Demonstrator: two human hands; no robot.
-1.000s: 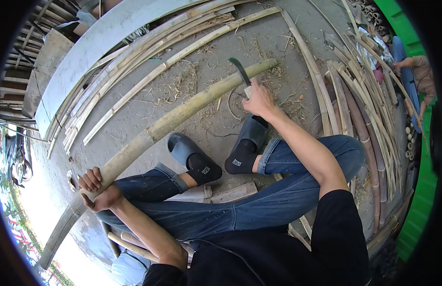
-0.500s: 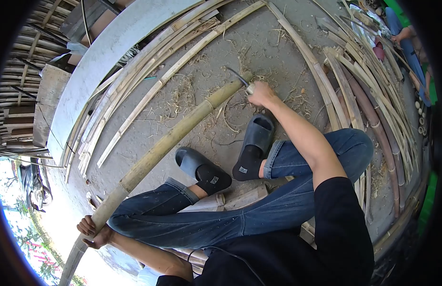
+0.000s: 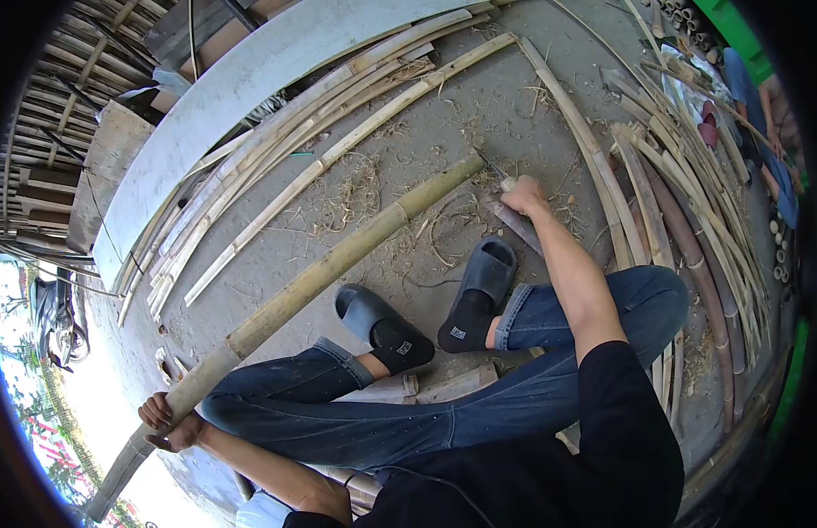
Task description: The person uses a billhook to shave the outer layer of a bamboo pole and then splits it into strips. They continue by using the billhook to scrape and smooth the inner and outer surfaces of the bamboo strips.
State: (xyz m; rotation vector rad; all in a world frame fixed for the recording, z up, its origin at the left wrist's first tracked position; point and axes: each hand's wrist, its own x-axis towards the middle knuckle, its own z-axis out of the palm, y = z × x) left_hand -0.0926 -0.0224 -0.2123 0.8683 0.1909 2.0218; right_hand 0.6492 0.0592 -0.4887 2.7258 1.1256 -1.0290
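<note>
Bamboo pole [image 3: 316, 268], knife [image 3: 491, 164] now at its tip, earlier across it

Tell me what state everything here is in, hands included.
Bamboo pole: held slanting
Left hand: closed around bamboo pole
Knife: held, blade at pole's far end
Right hand: closed on knife
Slippers: worn
Jeans: rolled up at ankles
Shavings: scattered
Bamboo strips: split

A bamboo workshop — split strips [image 3: 347, 132] and shavings [image 3: 364, 185] cover the floor [image 3: 276, 207].
</note>
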